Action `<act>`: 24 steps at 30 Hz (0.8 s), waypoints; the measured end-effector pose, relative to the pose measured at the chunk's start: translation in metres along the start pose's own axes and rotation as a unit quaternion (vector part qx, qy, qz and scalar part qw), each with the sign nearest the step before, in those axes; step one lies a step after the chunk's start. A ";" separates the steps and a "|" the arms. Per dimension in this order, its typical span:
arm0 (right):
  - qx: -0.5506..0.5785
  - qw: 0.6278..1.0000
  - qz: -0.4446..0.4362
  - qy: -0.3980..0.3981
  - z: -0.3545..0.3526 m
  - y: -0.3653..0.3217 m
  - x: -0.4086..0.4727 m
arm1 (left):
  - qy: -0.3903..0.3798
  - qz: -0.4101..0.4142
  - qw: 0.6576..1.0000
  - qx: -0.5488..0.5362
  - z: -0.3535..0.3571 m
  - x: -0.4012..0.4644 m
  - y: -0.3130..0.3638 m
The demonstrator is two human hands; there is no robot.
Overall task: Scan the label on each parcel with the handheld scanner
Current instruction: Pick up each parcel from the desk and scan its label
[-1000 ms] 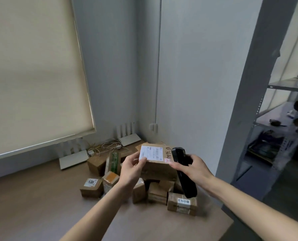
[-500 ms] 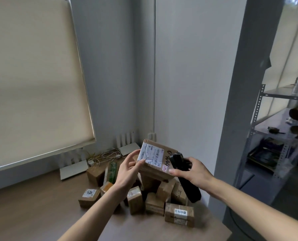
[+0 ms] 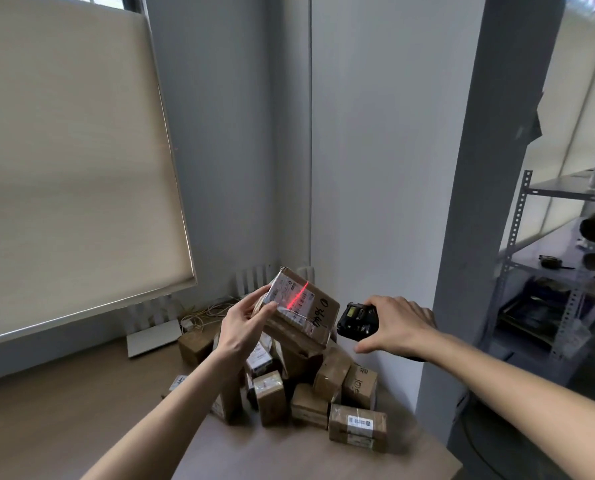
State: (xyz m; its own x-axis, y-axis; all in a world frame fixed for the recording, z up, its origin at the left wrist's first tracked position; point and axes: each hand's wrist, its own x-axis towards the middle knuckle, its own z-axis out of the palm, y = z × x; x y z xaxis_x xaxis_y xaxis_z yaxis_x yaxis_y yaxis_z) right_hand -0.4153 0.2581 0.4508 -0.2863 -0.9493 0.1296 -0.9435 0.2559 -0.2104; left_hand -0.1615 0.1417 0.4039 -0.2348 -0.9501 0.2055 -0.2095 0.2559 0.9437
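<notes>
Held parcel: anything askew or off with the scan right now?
Nothing stands out. The left hand holds the parcel tilted toward the scanner in the right hand, and the red beam lies across its label.

Brown cardboard parcel (image 3: pixel 301 315) with black handwriting | white label (image 3: pixel 291 296) crossed by a red scan line (image 3: pixel 298 294) | black scanner (image 3: pixel 356 321) | beige roller blind (image 3: pixel 71 161) | grey walls (image 3: pixel 375 133) | brown wood-tone table (image 3: pixel 64 420) | grey metal shelving (image 3: pixel 518 258)
</notes>
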 end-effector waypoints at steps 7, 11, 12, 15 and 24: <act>-0.026 1.000 -0.003 0.002 -0.006 0.002 0.001 | 0.000 0.003 1.000 0.001 0.002 0.001 0.005; -0.024 1.000 -0.010 0.003 -0.007 0.002 0.002 | 0.005 0.000 1.000 0.007 0.004 0.000 0.005; -0.024 1.000 -0.011 0.003 -0.007 0.003 0.002 | 0.006 -0.002 1.000 0.008 0.004 0.000 0.005; -0.027 0.999 -0.017 0.001 -0.006 0.004 0.003 | 0.009 -0.008 1.000 0.012 0.005 0.000 0.004; -0.043 0.999 -0.029 -0.007 -0.001 0.007 0.009 | 0.018 -0.001 0.999 0.032 0.008 -0.003 0.006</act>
State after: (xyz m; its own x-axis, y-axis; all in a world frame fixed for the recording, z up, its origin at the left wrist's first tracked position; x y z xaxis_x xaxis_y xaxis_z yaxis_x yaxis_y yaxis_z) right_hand -0.4245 0.2520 0.4518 -0.2298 -0.9650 0.1262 -0.9694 0.2154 -0.1181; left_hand -0.1696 0.1471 0.4069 -0.1995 -0.9564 0.2132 -0.2708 0.2629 0.9260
